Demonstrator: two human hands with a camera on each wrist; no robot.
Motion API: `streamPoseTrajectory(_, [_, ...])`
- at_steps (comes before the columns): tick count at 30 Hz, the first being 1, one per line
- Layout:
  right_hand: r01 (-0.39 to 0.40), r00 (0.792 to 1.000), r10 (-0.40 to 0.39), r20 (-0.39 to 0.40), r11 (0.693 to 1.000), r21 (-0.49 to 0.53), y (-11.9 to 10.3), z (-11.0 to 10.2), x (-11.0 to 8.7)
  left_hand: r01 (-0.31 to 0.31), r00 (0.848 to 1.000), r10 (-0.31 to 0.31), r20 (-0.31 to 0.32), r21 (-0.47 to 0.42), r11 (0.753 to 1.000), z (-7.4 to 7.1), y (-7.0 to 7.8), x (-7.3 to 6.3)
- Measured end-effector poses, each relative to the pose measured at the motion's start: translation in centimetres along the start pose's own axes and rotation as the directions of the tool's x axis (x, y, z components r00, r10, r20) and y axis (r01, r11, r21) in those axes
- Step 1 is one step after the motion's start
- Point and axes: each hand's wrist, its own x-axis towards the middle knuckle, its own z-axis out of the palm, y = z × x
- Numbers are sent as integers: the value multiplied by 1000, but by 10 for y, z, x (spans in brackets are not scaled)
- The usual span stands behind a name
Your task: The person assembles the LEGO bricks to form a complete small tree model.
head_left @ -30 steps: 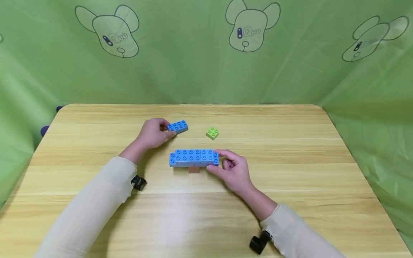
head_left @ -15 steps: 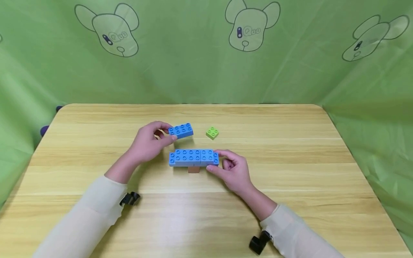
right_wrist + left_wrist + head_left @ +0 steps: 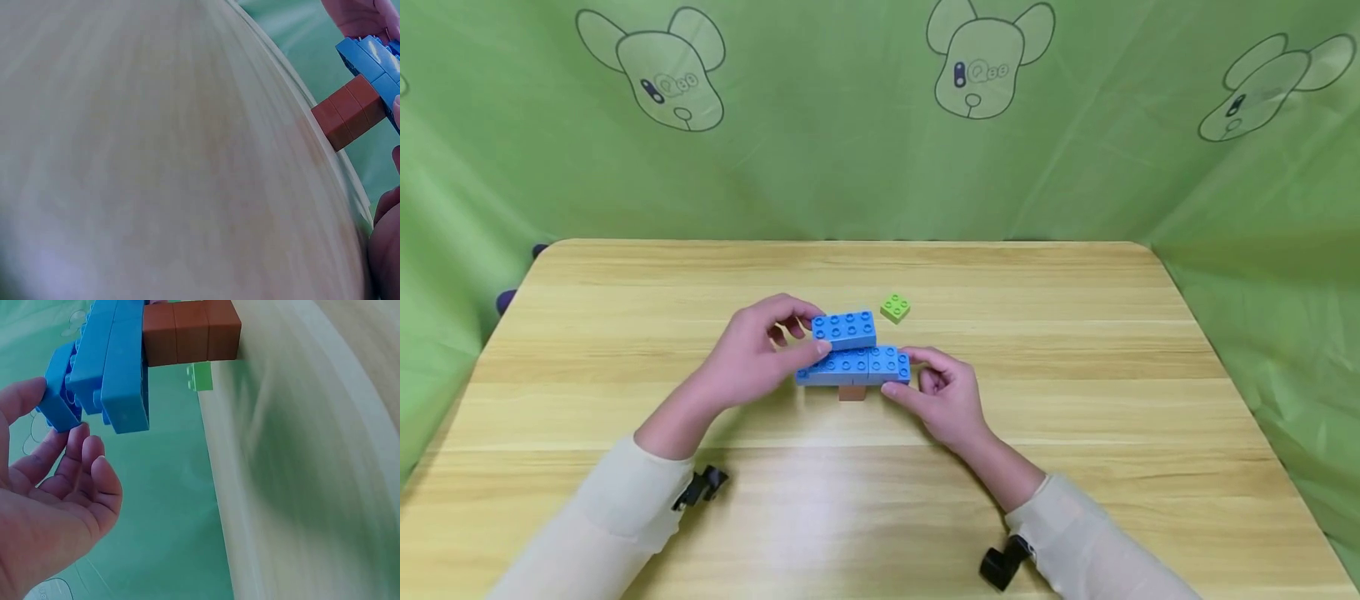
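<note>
My left hand pinches a blue eight-stud toy brick between thumb and fingers. In the head view this brick is over the left part of a built piece; the left wrist view shows it slightly tilted close to the studs, and whether it touches them I cannot tell. The built piece has layers of blue bricks on a column of stacked brown bricks that stands on the table. My right hand grips the right end of the blue layers with thumb and index finger.
A lime-green four-stud brick lies on the wooden table behind the built piece. Green cloth with printed animal heads hangs behind the table. A black device is strapped at the right wrist.
My left hand has lifted the blue brick off the table and carried it right and nearer, over the built piece. My right hand keeps its grip in the same place.
</note>
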Motion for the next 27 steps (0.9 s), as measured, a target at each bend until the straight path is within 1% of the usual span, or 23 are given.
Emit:
streamPoseTrajectory(4, [5, 1000, -5, 0, 1000, 4, 1, 0, 0, -34, 999, 33, 16, 16, 999, 3, -1, -2])
streamPoseTrajectory(8, [9, 1000, -9, -1, 1000, 7, 2, -1, 1, -50, 998, 51, 31, -3, 999, 5, -2, -3])
streamPoseTrajectory(12, [10, 1000, -10, -4, 1000, 6, 1, -1, 1, -70, 996, 70, 47, -4, 998, 6, -2, -3])
streamPoseTrajectory(16, [10, 1000, -10, -1, 1000, 4, 1, -1, 2, -107, 993, 107, 44, 11, 994, 8, 0, -2])
streamPoseTrajectory(19, [15, 1000, -15, 0, 1000, 0, 2, -1, 1, -133, 991, 131, 36, 39, 990, 12, 2, 1])
streamPoseTrajectory(23, [22, 1000, -22, 2, 1000, 5, 2, -2, 1, -128, 991, 125, 38, 74, 989, 17, 2, 1])
streamPoseTrajectory(27, [21, 1000, -21, 3, 1000, 13, 2, -2, 1, -119, 993, 117, 34, 70, 990, 21, 0, -1])
